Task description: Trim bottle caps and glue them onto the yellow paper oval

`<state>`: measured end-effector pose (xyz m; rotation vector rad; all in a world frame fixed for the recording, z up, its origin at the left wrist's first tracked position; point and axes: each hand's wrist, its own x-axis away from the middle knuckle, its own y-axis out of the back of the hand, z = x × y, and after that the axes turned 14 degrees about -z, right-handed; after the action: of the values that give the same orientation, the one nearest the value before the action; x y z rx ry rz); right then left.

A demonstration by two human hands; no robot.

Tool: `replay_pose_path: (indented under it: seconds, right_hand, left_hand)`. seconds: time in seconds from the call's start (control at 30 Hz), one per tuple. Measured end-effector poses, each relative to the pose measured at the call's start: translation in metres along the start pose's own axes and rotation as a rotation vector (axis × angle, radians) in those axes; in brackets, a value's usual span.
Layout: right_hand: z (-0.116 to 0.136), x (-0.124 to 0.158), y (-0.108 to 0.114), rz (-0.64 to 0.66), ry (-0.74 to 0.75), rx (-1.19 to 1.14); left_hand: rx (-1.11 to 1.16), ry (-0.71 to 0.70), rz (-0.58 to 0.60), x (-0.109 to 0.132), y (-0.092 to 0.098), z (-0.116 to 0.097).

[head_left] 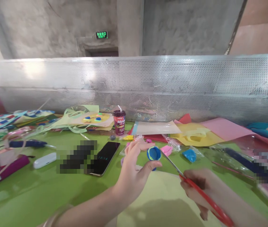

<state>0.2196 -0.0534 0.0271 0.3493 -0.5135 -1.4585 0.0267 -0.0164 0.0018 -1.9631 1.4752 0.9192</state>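
My left hand [135,164] is raised over the green table [41,186] and pinches a small blue clay disc [153,154] with a yellow-green ring between thumb and fingertips. My right hand [202,186] grips red-handled scissors [195,186]. Their thin metal blades point up and left, with the tip touching or just beside the disc. A pale yellow sheet [162,201] lies on the table under both hands.
A black phone [105,157] lies left of my left hand, a dark red drink cup [119,122] stands behind it. Pink clay [166,150] and a blue clay piece [190,155] sit in plastic wrap. Coloured paper [195,132] and paper scraps [77,121] lie before a perforated metal barrier [148,85].
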Motion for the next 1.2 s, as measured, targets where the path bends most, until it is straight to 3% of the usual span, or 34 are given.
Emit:
replay_pose_path:
  seconds: [0.13, 0.3, 0.6, 0.77, 0.97, 1.1, 1.2]
  right_hand:
    - [-0.001, -0.002, 0.003, 0.067, -0.005, -0.051]
    - [-0.002, -0.006, 0.008, 0.261, -0.012, -0.152]
    - [0.011, 0.003, 0.004, 0.203, -0.021, -0.199]
    - [0.005, 0.003, 0.001, 0.133, 0.010, -0.145]
    - [-0.006, -0.002, 0.002, 0.173, 0.012, -0.231]
    - [-0.002, -0.010, 0.021, -0.054, 0.082, -0.357]
    - [0.004, -0.013, 0.030, -0.194, 0.121, -0.244]
  left_hand:
    - [0.024, 0.022, 0.031, 0.000, 0.002, 0.000]
    - [0.000, -0.021, 0.075, -0.002, 0.004, 0.000]
    - [-0.035, -0.073, 0.124, -0.005, 0.006, 0.000]
    - [-0.063, -0.100, 0.136, -0.006, 0.007, -0.002]
    - [-0.071, -0.142, 0.156, -0.008, 0.008, -0.003]
    - [-0.100, -0.191, 0.190, -0.010, 0.009, -0.001]
    - [-0.106, -0.168, 0.165, -0.011, 0.009, 0.004]
